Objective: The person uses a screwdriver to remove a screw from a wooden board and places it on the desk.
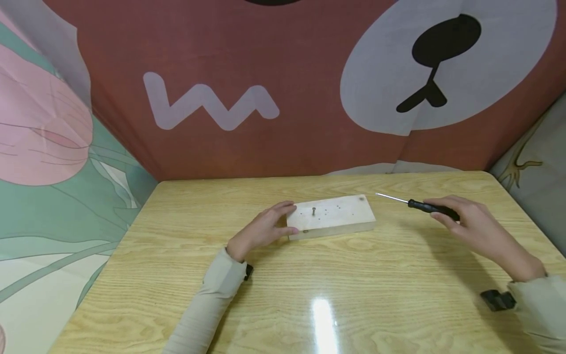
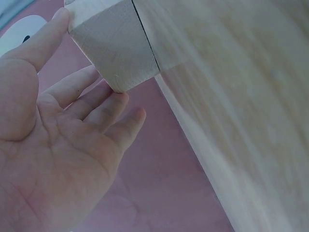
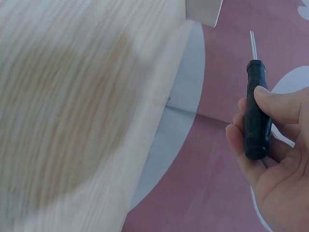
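A pale wooden block [image 1: 340, 212] lies flat on the table, with several small holes in its top. Near its left end a screw [image 1: 313, 211] stands upright. My left hand [image 1: 263, 228] holds that end, thumb on the near side and fingers on the far side; the left wrist view shows the thumb and fingertips at the edges of the end face [image 2: 113, 48]. To the right of the block, my right hand [image 1: 473, 223] grips a black-handled screwdriver [image 1: 417, 205] above the table. Its metal shaft [image 3: 253, 46] points left towards the block, apart from it.
The wood-grain table [image 1: 247, 305] runs back to a reddish printed cloth [image 1: 309, 142]. Patterned cloths also hang at the left [image 1: 53, 221] and right [image 1: 544, 167]. A small black device [image 1: 498, 300] sits at the right wrist.
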A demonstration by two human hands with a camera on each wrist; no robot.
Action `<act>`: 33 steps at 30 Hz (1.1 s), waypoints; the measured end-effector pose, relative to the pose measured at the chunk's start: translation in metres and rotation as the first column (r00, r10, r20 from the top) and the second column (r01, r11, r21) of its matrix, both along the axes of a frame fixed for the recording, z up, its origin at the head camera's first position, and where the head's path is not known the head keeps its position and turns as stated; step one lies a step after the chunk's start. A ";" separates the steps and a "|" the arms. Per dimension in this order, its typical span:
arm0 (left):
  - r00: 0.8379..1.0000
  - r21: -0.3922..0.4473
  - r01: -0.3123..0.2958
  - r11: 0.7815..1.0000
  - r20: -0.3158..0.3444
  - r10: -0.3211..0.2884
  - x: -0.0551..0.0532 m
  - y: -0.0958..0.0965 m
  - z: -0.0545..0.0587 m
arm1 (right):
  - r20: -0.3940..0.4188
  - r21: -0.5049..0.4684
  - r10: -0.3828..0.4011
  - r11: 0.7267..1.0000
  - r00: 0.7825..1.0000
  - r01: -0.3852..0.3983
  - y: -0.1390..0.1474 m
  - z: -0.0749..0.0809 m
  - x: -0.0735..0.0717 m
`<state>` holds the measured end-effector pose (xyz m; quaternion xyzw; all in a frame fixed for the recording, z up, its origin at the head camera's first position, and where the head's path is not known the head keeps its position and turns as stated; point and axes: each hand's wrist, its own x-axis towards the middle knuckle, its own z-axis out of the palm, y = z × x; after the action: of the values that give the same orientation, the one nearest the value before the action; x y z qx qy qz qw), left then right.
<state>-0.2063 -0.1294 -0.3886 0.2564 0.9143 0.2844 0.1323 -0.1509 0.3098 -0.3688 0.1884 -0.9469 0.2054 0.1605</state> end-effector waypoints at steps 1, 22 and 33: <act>1.000 -0.003 -0.001 1.000 0.000 0.001 0.000 0.000 0.000 | -0.006 -0.001 -0.001 1.000 1.000 0.001 -0.002 0.001 0.000; 1.000 0.000 -0.004 1.000 0.007 0.004 0.001 -0.001 0.000 | -0.036 -0.003 0.036 0.999 0.999 -0.036 -0.030 0.009 -0.003; 1.000 0.007 0.003 1.000 -0.003 -0.003 0.001 -0.001 0.000 | -0.034 -0.020 0.064 0.998 0.997 -0.064 -0.041 0.013 -0.006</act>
<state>-0.2057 -0.1308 -0.3886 0.2587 0.9130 0.2872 0.1305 -0.1574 0.2686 -0.3561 0.2203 -0.9353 0.2175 0.1715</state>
